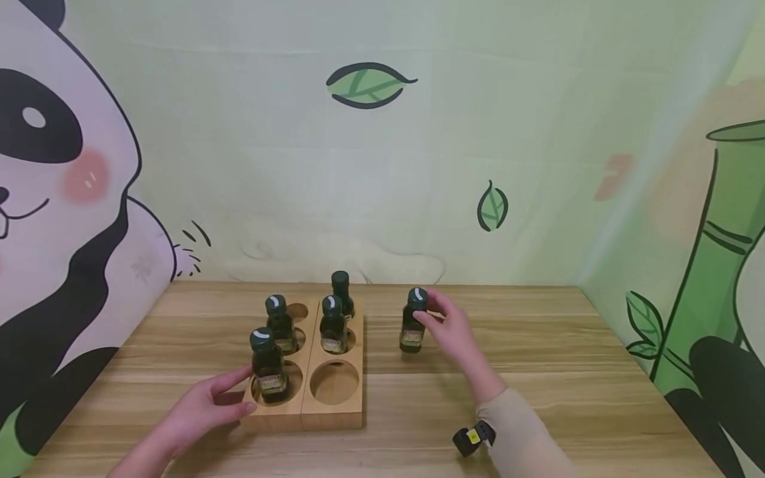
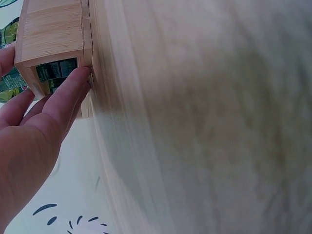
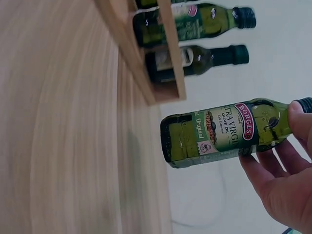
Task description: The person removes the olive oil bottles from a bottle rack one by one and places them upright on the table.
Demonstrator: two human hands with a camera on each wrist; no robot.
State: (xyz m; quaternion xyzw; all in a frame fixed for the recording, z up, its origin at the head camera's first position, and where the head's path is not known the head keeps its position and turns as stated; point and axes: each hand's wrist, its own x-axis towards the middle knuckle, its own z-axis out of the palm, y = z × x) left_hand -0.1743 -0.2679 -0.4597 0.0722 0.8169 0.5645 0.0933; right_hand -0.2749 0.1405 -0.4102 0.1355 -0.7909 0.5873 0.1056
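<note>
Bottle (image 1: 412, 325) stands on counter (image 1: 538, 398) mid-way, just right of wooden rack (image 1: 335, 405), right hand (image 1: 451, 328) pinching its neck. Left hand (image 1: 203, 408), fingers straight, rests against rack's near-left corner; 4 bottles (image 1: 269, 362) in rack.

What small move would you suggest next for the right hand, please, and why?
Probably carry the bottle left and lower it into the empty front hole of the wooden rack. The right hand pinches its neck, it stands beside the rack, and the left hand steadies the rack.
</note>
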